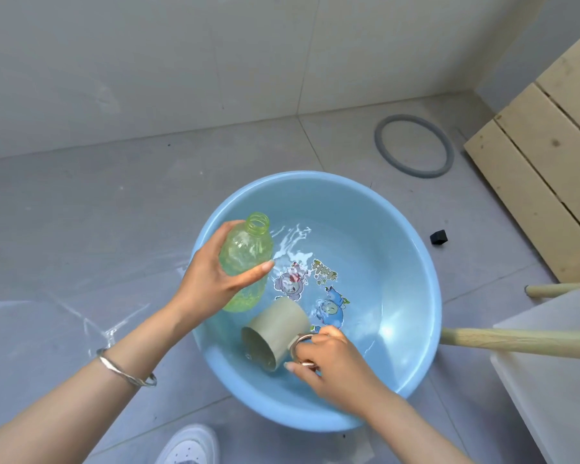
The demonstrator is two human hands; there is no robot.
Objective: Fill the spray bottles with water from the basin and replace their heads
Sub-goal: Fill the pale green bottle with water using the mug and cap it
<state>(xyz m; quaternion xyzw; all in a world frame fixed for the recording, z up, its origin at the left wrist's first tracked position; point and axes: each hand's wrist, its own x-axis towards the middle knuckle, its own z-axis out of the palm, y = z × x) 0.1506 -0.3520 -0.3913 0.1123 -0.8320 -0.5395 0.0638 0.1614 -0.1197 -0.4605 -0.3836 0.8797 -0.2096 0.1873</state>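
A light blue basin [412,272] with shallow water and cartoon stickers on its bottom stands on the grey floor. My left hand [215,279] grips a clear green bottle [248,252] around its body, above the basin's left side. The bottle has no head on its open neck and tilts slightly. My right hand [329,360] holds the metal handle of a beige cup [275,333]. The cup lies tipped on its side, mouth toward the lower left, dipped into the water at the near side of the basin.
A grey ring [382,152] lies on the floor behind the basin. A small black block [438,236] sits to the basin's right. Wooden slats [543,162] lean at far right. A white stool with wooden legs [516,339] stands at right. A white shoe [191,447] is below.
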